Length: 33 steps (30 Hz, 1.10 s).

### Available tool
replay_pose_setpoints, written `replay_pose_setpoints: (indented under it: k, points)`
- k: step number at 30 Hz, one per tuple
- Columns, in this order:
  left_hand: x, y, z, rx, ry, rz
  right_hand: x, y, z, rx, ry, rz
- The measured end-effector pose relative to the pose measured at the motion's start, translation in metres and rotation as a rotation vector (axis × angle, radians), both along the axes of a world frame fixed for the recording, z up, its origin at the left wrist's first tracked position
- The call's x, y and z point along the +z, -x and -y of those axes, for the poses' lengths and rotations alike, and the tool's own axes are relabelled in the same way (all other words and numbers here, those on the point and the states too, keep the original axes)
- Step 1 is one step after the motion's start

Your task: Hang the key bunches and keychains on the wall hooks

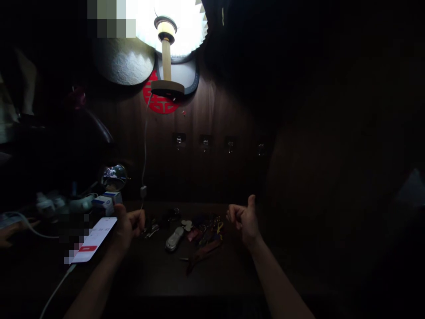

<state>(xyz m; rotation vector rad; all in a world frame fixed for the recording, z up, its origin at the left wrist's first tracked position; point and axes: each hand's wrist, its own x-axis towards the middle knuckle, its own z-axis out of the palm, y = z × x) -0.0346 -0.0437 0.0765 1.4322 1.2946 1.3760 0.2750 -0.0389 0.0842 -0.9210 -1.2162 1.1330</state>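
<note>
My left hand (128, 226) hovers low over the dark table (149, 279), its fingers curled just beside a small bunch of metal keys (151, 230). Whether it grips anything is hidden. My right hand (245, 221) sits at the right of the pile, thumb raised and fingers loosely curled, with nothing visible in it. Between my hands lie a silver car key fob (174, 239), several tangled keychains (207, 230) and a brown leather strap (204, 252).
A smartphone (91, 239) with a lit screen lies left of my left hand, a white cable (56, 288) running from it. Small boxes (103, 204) and a round mirror (113, 177) stand behind it. A bright lamp (166, 48) hangs on the wooden wall (215, 177).
</note>
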Motion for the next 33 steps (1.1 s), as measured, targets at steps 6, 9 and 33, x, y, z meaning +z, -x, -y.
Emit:
replay_pose_setpoints:
  k: [6, 9, 33]
  points:
    - [-0.008, 0.005, -0.015, 0.064, -0.009, 0.056, -0.027, 0.013, -0.016, -0.179, -0.096, 0.344]
    - [-0.024, 0.013, -0.027, 0.251, -0.034, -0.042, -0.057, 0.011, -0.024, -0.315, -0.369, 0.672]
    - [-0.092, 0.025, -0.035, 0.324, -0.266, -0.83, -0.106, -0.004, -0.044, -0.307, -0.419, 0.975]
